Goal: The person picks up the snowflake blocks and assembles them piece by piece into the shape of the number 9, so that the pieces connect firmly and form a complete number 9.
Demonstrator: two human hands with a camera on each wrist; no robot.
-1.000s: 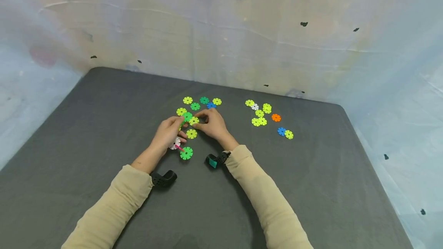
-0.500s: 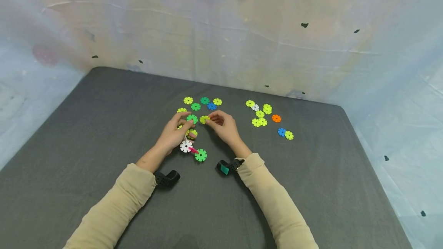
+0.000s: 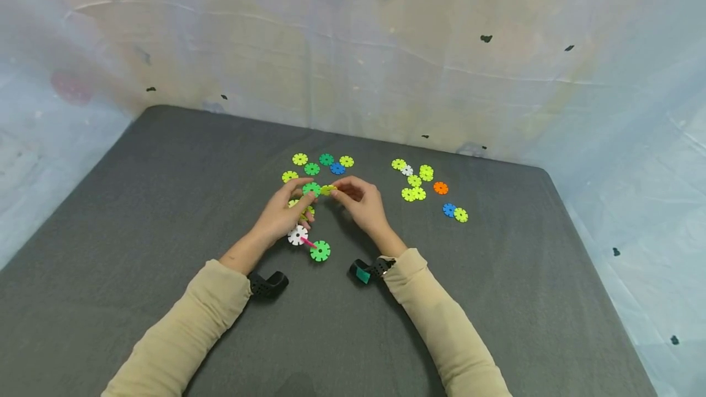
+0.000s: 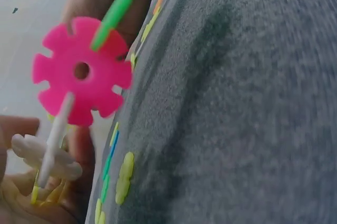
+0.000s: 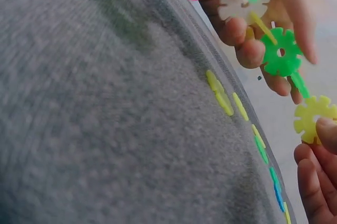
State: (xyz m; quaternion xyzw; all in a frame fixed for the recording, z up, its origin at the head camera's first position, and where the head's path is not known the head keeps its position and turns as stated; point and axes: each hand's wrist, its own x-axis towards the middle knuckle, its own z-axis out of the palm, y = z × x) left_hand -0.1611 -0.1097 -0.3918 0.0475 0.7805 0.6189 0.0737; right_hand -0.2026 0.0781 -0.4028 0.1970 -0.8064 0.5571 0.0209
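Note:
My left hand holds a chain of interlocking notched plastic discs, its thumb and fingers around a green disc. From below that hand hang a white disc, a pink disc seen edge-on in the head view, and a bright green disc at the end. My right hand pinches a yellow disc between thumb and fingers. In the right wrist view its edge meets a green disc turned edge-on in the chain. My left palm is partly hidden behind the discs.
Loose yellow, green and blue discs lie flat on the grey table beyond my hands. Further right are several yellow discs, a white one, an orange disc and a blue-yellow pair. A plastic sheet hangs behind.
Both hands have moved slightly right, the chain with them. The yellow disc in my right hand came away from the green one, then back against the chain, now tilted more edge-on.

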